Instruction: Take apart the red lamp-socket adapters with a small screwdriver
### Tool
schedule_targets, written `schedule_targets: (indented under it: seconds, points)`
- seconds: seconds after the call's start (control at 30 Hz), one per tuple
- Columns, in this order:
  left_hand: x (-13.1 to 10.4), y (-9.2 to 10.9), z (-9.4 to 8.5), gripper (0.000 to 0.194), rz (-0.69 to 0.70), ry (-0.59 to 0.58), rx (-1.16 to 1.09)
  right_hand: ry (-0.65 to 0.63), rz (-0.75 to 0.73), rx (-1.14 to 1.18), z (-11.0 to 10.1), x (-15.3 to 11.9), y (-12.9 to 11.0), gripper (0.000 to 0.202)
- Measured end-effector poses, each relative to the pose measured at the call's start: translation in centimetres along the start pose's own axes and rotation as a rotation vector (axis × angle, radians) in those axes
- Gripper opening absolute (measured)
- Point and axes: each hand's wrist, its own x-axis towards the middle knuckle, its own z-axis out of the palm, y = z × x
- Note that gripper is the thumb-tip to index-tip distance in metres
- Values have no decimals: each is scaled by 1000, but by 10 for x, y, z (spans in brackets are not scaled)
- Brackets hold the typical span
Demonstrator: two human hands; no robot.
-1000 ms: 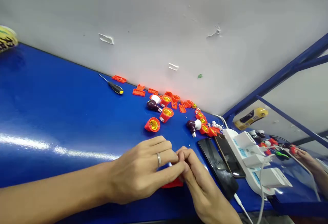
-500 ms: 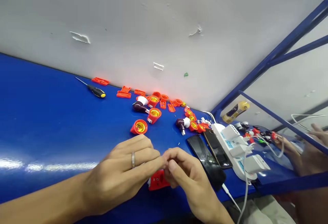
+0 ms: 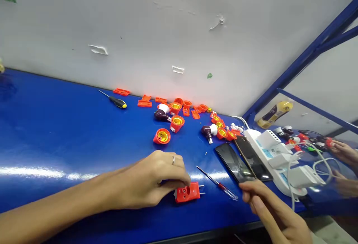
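Observation:
My left hand [image 3: 163, 177], with a ring on one finger, bends down over the left end of a red plug-in lamp socket piece [image 3: 188, 192]. Its fingertips are pinched together, and whatever they hold is hidden. Two metal prongs point right from the red piece, which lies on the blue table. My right hand [image 3: 271, 210] is apart from it at the lower right, thumb and forefinger slightly spread, nothing visible between them. Between the hands lies a clear-handled screwdriver [image 3: 220, 186], nearest to my right hand. A red socket with a brass thread [image 3: 162, 136] stands beyond my left hand.
A black-and-yellow screwdriver [image 3: 117, 102] and red covers [image 3: 144, 103] lie along the wall. Maroon-and-white sockets [image 3: 208, 131] stand among red ones. Phones [image 3: 233, 160] and a white power strip [image 3: 279, 173] lie right. Behind a blue frame bar [image 3: 316, 106], another person's hand [image 3: 345, 152] shows.
My hands have parted: the right one moved right and down, leaving the red piece in fuller sight. The clear-handled screwdriver now shows between them. The whole view has shifted a little.

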Motion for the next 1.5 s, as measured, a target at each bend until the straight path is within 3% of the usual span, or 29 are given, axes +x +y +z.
schedule_targets:
  seconds: [0.17, 0.5, 0.67, 0.87, 1.13, 1.37, 1.5]
  points:
    - [0, 4, 2, 25, -83, -33, -52, 40, 6, -34, -5, -12, 21, 28]
    - [-3, 1, 17, 24, -274, -42, -23, 33, -63, -70, 10, -7, 17, 24]
    - [-2, 2, 22, 24, -367, -5, -125, -36, 44, -33, 22, -9, 16, 26]
    - [1, 4, 23, 23, -459, 2, -165, -74, -82, 27, 31, -11, 27, 17]
    - [0, 5, 21, 26, -408, 26, -139, -25, -122, -30, 27, -2, 9, 20]
    - [-2, 9, 18, 26, -404, 14, -111, -20, -105, 1, 33, -7, 20, 19]
    - [-1, 4, 12, 24, -298, 122, -74, -20, -171, -5, 29, -4, 12, 13]
